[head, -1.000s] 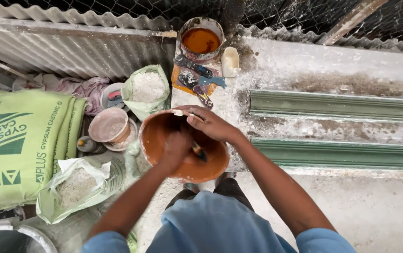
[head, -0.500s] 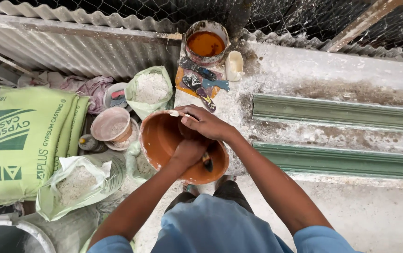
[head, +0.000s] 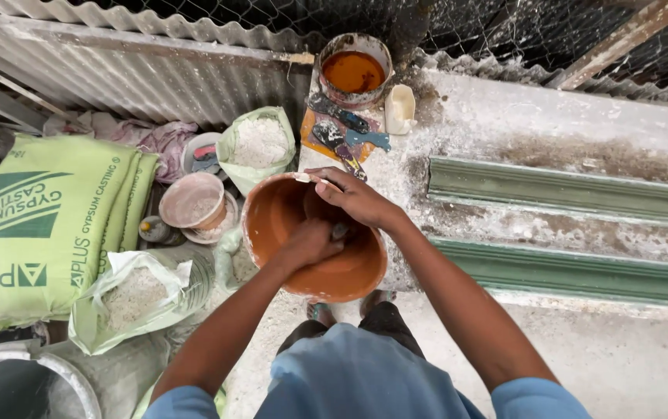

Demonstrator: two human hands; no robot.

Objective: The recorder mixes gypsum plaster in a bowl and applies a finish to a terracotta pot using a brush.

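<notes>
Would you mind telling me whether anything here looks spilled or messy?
Yes: white powder is scattered over the ledge beside the orange bowl, and the scrapers lie caked with dried residue.

1. A green sack [head: 35, 225] of casting powder lies at nine o'clock, flat on its side.
2. An open clear bag of white powder [head: 133, 299] slumps at eight o'clock, just beside the sack.
3. A second open bag of white powder [head: 260, 146] stands at eleven o'clock.
4. A small pale tub [head: 192, 202] sits between the sack and that bag.
5. A tin of orange liquid [head: 354, 71] stands at twelve o'clock, on the grey ledge [head: 551, 136].
6. Scrapers with blue handles [head: 345, 132] lie just below the tin.
7. Two green moulded strips [head: 574, 233] run across the ledge at three o'clock.
8. Corrugated metal sheet [head: 132, 70] leans at ten o'clock.
</notes>
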